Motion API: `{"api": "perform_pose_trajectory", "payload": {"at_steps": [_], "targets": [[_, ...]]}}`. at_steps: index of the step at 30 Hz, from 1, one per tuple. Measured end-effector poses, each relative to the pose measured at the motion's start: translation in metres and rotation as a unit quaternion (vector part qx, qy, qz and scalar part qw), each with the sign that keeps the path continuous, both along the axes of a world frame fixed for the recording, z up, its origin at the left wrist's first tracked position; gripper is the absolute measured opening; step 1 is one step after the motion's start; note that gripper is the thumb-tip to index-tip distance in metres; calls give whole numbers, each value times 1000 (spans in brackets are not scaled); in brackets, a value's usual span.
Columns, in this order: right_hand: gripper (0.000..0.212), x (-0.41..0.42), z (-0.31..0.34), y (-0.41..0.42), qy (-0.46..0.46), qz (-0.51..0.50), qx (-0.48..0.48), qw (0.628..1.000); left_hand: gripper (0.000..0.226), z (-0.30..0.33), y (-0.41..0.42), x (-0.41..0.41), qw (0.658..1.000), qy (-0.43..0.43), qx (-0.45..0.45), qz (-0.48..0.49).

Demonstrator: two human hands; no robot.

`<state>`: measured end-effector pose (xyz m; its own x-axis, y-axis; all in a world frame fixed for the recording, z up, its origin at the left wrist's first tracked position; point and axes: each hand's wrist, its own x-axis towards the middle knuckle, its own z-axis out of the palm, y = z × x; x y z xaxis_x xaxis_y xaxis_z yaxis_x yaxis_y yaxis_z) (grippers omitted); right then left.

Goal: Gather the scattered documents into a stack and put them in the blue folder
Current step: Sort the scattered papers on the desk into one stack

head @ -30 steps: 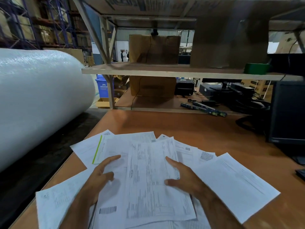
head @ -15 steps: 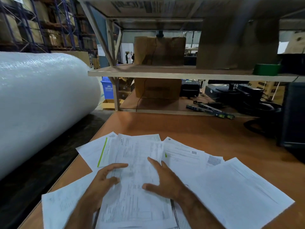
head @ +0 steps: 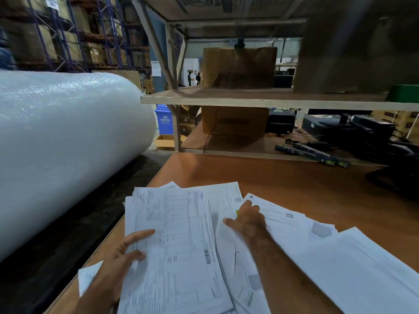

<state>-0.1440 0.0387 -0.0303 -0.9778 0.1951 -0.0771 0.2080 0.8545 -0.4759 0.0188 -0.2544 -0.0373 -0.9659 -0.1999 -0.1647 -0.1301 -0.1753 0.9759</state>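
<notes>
Head view, gathering step. Lower centre of the frame: the left hand (head: 120,261) holds the left edge of the partly squared stack of documents (head: 181,241), thumb on the top sheet, the other fingers hidden beneath; its grip thus appears to pinch the stack. Just right of centre, the right hand (head: 247,219) lies flat with extended fingers, pressing on overlapping sheets at the stack's right edge; its grip is released, holding nothing. Lower right: loose sheets (head: 353,266) are fanned out on the desk (head: 294,180), overlapping one another but not yet aligned with the stack. Lower left: one stray sheet (head: 87,279) lies at the desk's near-left edge, by the left wrist.

Judged step: collecting is roughly half done; the next move calls for sweeping the right-hand sheets leftward onto the stack, then retrieving the stray sheet and squaring the edges.

The blue folder is not in view, so its location cannot be told.

Containers, farther off: a cardboard box (head: 235,120) on the lower shelf and another above it, contents hidden; a blue bin (head: 163,120) at centre left, contents not visible. A large bubble-wrap roll (head: 63,143) fills the left of the frame.
</notes>
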Motion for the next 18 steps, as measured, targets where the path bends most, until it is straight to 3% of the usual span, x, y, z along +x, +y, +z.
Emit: {"api": "perform_pose_trajectory", "payload": {"at_steps": [4, 7, 9, 11, 13, 16, 18], "targets": [[65, -8, 7, 7, -19, -11, -63, 998, 42, 4, -1, 0, 1000, -25, 11, -6], [36, -5, 14, 21, 53, -31, -193, 979, 41, 5, -1, 1, 1000, -11, 0, -6], [24, 2, 23, 37, 123, -32, -349, 929, 43, 4, -3, 0, 1000, -5, 1, -5], [20, 15, 44, 58, 148, -29, -510, 847, 45, 1, -4, -2, 1000, -2, 6, -1], [16, 30, 73, 80, 153, -15, -612, 776, 47, 1, -3, -5, 1000, 8, 3, 1], [20, 40, 111, 114, 209, -11, -646, 734, 50, 13, 12, -14, 999, 41, -11, -7], [31, 46, 133, 134, 268, -32, -573, 774, 49, 26, 28, -17, 998, 53, -8, -28]]}}
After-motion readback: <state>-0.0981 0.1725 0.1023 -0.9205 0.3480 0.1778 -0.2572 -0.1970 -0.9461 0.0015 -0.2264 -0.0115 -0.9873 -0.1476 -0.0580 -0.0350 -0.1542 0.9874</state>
